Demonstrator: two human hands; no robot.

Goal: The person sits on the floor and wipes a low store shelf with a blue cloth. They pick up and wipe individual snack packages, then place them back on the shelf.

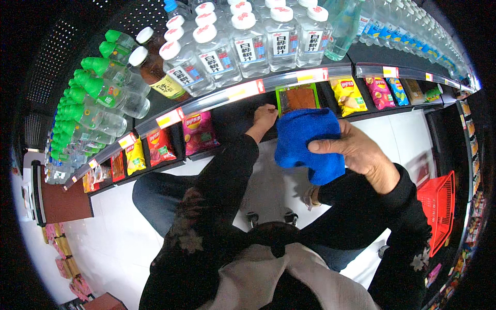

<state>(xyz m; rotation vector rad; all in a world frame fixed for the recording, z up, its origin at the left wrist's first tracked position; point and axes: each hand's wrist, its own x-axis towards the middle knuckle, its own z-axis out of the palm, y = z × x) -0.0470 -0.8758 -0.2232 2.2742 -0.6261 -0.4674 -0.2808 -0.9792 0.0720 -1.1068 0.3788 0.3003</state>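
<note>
My right hand [358, 149] grips a blue cloth [306, 143], its thumb pressed on top and the cloth's lower edge hanging. My left hand [266, 117] reaches to the low black shelf [236, 130], beside a green-edged packet with reddish-brown contents [300, 99]; its fingers are partly hidden, and whether it holds anything cannot be told. Left of that hand lies a pink Lay's chip bag [199, 133]. Right of the packet stands a yellow Lay's chip bag [348, 97]. The cloth covers the packet's lower part.
Clear bottles with white caps [250, 52] stand on the shelf above, behind a price rail [228, 95]. Green-capped bottles [110, 95] fill its left side. A red plastic basket [436, 211] is at the right. Pale floor tiles [124, 217] show around my legs.
</note>
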